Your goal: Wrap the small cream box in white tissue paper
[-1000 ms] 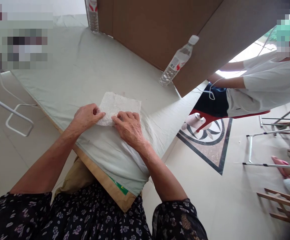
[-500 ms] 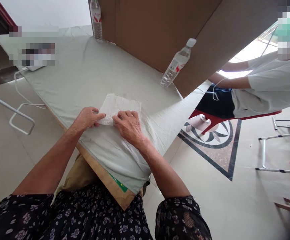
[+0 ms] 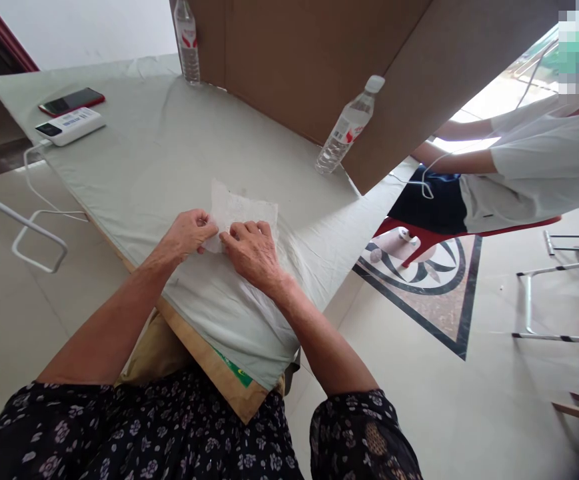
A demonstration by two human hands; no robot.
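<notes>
"Where is that thin white sheet [image 3: 244, 208] sitting?"

"It's lying on the pale tablecloth [image 3: 134, 160], towards the corner nearest the person in the dark flowered top [image 3: 194, 427]. Both hands are working at its near side."

"Is the left hand [image 3: 190, 233] holding it?"

"Yes, thumb and forefinger are closing together and pinching its left edge."

"And the right hand [image 3: 253, 253]?"

"That one is resting over the lower right part, fingers curling and the thumb reaching towards the left hand. I can't make out whether it's gripping the sheet or just pressing on it; the knuckles are hiding that."

"What else is standing around?"

"A capped bottle [image 3: 346, 125] is standing just beyond the sheet, beside the big brown cardboard [image 3: 294, 60]. Another bottle [image 3: 188, 47] is standing at the cardboard's far left end. Off to the left, a phone [image 3: 72, 101] is lying just behind a white device [image 3: 69, 125] with a cable trailing off the table."

"And on the right?"

"Someone in a white shirt [image 3: 549, 153] is sitting on a red seat [image 3: 514, 227]."
</notes>
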